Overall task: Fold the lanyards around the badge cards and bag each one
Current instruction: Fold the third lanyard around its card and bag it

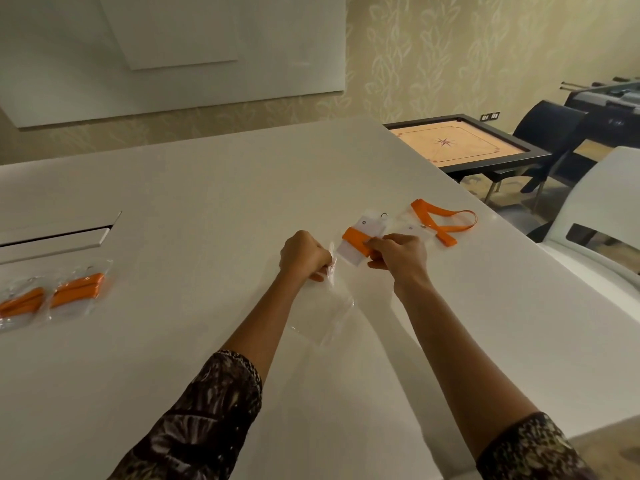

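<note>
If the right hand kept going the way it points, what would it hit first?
Probably the clear bag held by the left hand; the right hand holds a wrapped badge card short of it.

sleeves (207,420): dark brown, mottled print | pushed up | forearms bare

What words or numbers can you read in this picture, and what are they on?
No words, numbers or brands can be read anywhere.
White badge card wrapped in an orange lanyard, held by the right hand: blank.
Second white badge card beside the loose orange lanyard: blank.
Clear plastic bag gripped by the left hand: no print.
Wooden carrom board: only lines and a star, no letters.
Two bagged orange lanyards: no label shows.
</note>
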`<state>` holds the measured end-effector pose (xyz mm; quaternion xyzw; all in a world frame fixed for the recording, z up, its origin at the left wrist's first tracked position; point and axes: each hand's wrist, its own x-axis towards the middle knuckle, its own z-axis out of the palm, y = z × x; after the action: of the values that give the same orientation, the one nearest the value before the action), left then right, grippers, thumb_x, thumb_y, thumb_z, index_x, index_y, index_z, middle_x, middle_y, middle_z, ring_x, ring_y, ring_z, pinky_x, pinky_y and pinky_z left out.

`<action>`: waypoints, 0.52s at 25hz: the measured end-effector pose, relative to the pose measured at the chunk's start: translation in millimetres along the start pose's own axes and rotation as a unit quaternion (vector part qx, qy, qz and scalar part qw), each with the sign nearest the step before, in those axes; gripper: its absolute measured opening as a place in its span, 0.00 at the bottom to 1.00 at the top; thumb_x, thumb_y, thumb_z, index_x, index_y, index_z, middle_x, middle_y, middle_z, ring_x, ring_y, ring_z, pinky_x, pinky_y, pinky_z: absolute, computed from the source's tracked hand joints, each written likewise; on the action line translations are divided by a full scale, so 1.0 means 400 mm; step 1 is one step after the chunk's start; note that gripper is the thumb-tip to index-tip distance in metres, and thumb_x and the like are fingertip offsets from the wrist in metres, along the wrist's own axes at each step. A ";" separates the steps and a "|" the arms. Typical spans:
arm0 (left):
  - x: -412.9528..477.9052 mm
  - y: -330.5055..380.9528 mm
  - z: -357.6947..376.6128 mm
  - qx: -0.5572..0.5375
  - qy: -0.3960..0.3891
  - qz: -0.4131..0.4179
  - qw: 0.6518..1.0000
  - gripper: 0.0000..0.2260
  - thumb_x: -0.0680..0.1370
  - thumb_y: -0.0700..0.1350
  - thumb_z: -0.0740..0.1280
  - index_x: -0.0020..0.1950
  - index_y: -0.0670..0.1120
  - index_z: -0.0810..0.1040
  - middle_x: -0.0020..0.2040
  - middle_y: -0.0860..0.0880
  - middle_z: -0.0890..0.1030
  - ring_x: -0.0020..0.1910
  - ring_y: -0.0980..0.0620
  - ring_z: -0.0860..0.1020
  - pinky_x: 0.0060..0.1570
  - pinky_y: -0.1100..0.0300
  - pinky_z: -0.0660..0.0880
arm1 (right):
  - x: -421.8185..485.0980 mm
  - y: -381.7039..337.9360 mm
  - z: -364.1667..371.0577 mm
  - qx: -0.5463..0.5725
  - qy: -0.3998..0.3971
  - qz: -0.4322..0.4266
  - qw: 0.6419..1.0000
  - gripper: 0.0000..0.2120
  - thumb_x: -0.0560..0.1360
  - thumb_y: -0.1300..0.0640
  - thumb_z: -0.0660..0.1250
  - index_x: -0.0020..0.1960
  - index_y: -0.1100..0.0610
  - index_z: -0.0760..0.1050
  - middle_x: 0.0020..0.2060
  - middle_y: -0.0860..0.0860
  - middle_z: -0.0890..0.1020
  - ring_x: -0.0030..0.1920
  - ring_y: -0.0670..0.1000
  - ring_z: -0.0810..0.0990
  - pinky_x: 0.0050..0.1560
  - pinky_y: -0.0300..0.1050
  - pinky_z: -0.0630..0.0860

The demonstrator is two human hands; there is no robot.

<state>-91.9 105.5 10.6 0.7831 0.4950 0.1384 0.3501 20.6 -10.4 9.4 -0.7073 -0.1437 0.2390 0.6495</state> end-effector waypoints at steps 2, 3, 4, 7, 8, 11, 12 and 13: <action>-0.004 0.004 0.006 0.001 0.025 0.023 0.999 0.02 0.71 0.38 0.73 0.41 0.40 0.83 0.33 0.47 0.83 0.29 0.50 0.83 0.33 0.55 0.83 | -0.015 0.005 0.018 0.004 0.018 -0.006 1.000 0.04 0.71 0.60 0.72 0.43 0.62 0.80 0.38 0.55 0.81 0.34 0.51 0.82 0.35 0.41 0.82; -0.005 0.007 0.007 0.001 0.035 0.032 0.999 0.02 0.71 0.38 0.73 0.42 0.40 0.83 0.32 0.48 0.83 0.28 0.51 0.83 0.31 0.57 0.82 | -0.019 0.008 0.024 0.008 0.026 -0.010 1.000 0.04 0.71 0.60 0.72 0.42 0.61 0.80 0.38 0.55 0.82 0.35 0.51 0.83 0.34 0.41 0.82; -0.006 0.008 0.007 -0.001 0.041 0.038 0.998 0.02 0.71 0.38 0.73 0.42 0.41 0.82 0.31 0.48 0.82 0.27 0.52 0.83 0.29 0.59 0.81 | -0.021 0.010 0.027 0.009 0.032 -0.016 0.999 0.04 0.71 0.60 0.72 0.40 0.61 0.79 0.37 0.55 0.82 0.35 0.51 0.83 0.34 0.41 0.82; -0.007 0.010 0.003 -0.020 0.053 0.037 0.998 0.01 0.71 0.38 0.73 0.41 0.41 0.82 0.32 0.48 0.83 0.27 0.53 0.82 0.31 0.57 0.82 | -0.022 0.012 0.034 -0.005 0.042 -0.032 0.999 0.07 0.70 0.60 0.73 0.35 0.58 0.78 0.35 0.55 0.82 0.32 0.51 0.83 0.34 0.43 0.82; -0.007 0.010 0.002 -0.022 0.060 0.035 0.997 0.01 0.71 0.38 0.72 0.40 0.42 0.83 0.32 0.49 0.83 0.27 0.53 0.83 0.32 0.56 0.82 | -0.023 0.012 0.036 -0.019 0.046 -0.042 0.998 0.08 0.69 0.60 0.73 0.34 0.57 0.77 0.33 0.54 0.81 0.31 0.51 0.83 0.34 0.43 0.82; -0.011 0.016 0.002 -0.028 0.082 0.043 0.995 0.04 0.72 0.40 0.72 0.38 0.46 0.81 0.31 0.51 0.82 0.27 0.55 0.82 0.31 0.58 0.82 | -0.024 0.015 0.045 -0.045 0.056 -0.052 0.996 0.07 0.69 0.59 0.74 0.34 0.58 0.78 0.32 0.53 0.81 0.31 0.51 0.83 0.36 0.48 0.83; -0.012 0.019 0.003 -0.032 0.083 0.048 0.995 0.05 0.72 0.41 0.72 0.37 0.47 0.80 0.31 0.51 0.82 0.27 0.56 0.82 0.30 0.59 0.81 | -0.024 0.013 0.049 -0.045 0.062 -0.046 0.996 0.07 0.69 0.58 0.74 0.35 0.58 0.78 0.33 0.53 0.82 0.34 0.53 0.84 0.38 0.50 0.84; -0.014 0.024 0.004 -0.034 0.081 0.051 0.995 0.05 0.73 0.42 0.72 0.37 0.48 0.79 0.32 0.51 0.82 0.27 0.57 0.82 0.30 0.59 0.81 | -0.023 0.010 0.054 -0.043 0.071 -0.036 0.996 0.07 0.69 0.57 0.74 0.34 0.57 0.78 0.34 0.54 0.82 0.36 0.55 0.84 0.40 0.52 0.84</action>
<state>-87.2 97.6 16.8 0.7813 0.4760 0.2356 0.3280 1.3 2.8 5.7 -0.7441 -0.1333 0.1582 0.6352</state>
